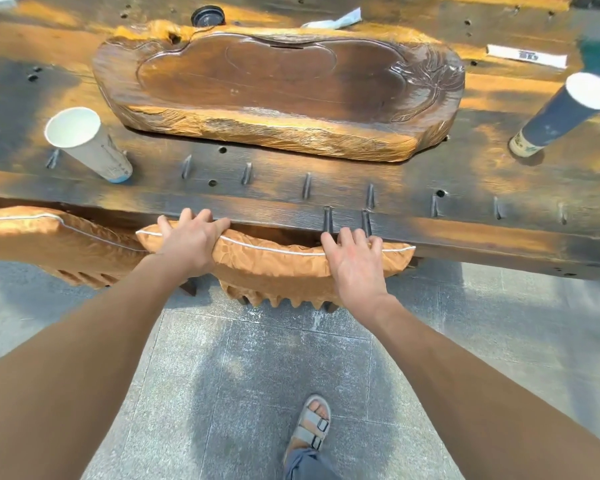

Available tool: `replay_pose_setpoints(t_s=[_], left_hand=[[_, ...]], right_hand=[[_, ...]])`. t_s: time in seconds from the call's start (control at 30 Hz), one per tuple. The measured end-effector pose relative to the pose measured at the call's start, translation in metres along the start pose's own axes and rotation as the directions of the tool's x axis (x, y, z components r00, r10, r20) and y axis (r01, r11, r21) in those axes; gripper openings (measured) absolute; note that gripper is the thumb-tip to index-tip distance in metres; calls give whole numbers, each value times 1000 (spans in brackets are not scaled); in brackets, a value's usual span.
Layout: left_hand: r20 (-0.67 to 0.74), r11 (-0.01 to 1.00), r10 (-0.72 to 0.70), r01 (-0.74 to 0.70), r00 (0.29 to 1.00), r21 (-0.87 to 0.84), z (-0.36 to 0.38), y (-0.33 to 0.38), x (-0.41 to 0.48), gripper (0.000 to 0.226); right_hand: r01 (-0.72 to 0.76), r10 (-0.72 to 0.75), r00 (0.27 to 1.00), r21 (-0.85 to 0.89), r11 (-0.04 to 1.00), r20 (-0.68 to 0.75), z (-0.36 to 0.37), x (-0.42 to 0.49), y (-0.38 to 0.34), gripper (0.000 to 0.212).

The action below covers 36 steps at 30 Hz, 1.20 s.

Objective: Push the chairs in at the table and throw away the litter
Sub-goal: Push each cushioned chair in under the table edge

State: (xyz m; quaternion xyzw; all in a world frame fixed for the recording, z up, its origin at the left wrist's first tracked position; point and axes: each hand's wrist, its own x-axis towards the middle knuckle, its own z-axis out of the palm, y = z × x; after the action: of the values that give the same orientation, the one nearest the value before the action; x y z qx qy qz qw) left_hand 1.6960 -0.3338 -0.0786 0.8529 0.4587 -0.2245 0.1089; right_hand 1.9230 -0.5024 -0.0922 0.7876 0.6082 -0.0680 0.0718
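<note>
A chair with an orange fringed cushion (pixel 274 261) sits mostly tucked under the dark wooden table (pixel 291 209). My left hand (pixel 191 240) grips the cushion's left part, fingers curled over its far edge against the table. My right hand (pixel 355 258) grips its right part the same way. A second orange cushioned chair (pixel 49 237) is tucked in at the left. Litter on the table: a white paper cup (pixel 87 143) at the left, a dark blue paper cup (pixel 561 116) at the right, a black lid (pixel 208 16), a crumpled wrapper (pixel 340 20), and a white paper sleeve (pixel 525 56).
A large carved wooden tea tray (pixel 278 88) fills the table's middle. The table's front edge has notches and small holes. Grey stone paving (pixel 250 358) lies below, with my sandalled foot (pixel 310 424) on it.
</note>
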Motion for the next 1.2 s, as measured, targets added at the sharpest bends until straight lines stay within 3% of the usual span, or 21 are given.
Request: replay_pose_setpoints(t_s=[0.23,0.4,0.53,0.63,0.73,0.83,0.93,1.03,1.2], left_hand=[[32,999,44,-43,998,-24,-5,-12,7,64],[66,995,-86,83,994,48,-8,-1,3,72],[172,969,-211,182,962,167,-20,33,-8,78],[300,980,-159,114,941,161,-38,85,-11,79],[394,998,29,-2,919,-69,-83,163,-7,89],[269,952,155,-71,951,-296,-130,242,11,86],[65,918,134,-99,989,-383,-165,307,28,77],[-50,894,94,-107,994,-435,-189,350,37,82],[-3,894,56,-52,998,-446,-197,400,31,80]], right_hand=[[52,-97,971,200,978,221,-25,4,9,62],[134,-181,969,259,957,168,-26,-30,29,88],[94,-170,966,349,932,193,-44,-48,59,86],[38,-100,984,372,927,150,-66,-54,99,80],[-6,-42,991,352,936,128,-96,-51,148,78],[-45,13,995,338,940,98,-124,-45,200,76],[-57,28,995,319,946,92,-142,-37,258,75],[-71,49,996,313,947,78,-155,-31,317,76],[-130,79,985,362,923,151,-169,-48,410,87]])
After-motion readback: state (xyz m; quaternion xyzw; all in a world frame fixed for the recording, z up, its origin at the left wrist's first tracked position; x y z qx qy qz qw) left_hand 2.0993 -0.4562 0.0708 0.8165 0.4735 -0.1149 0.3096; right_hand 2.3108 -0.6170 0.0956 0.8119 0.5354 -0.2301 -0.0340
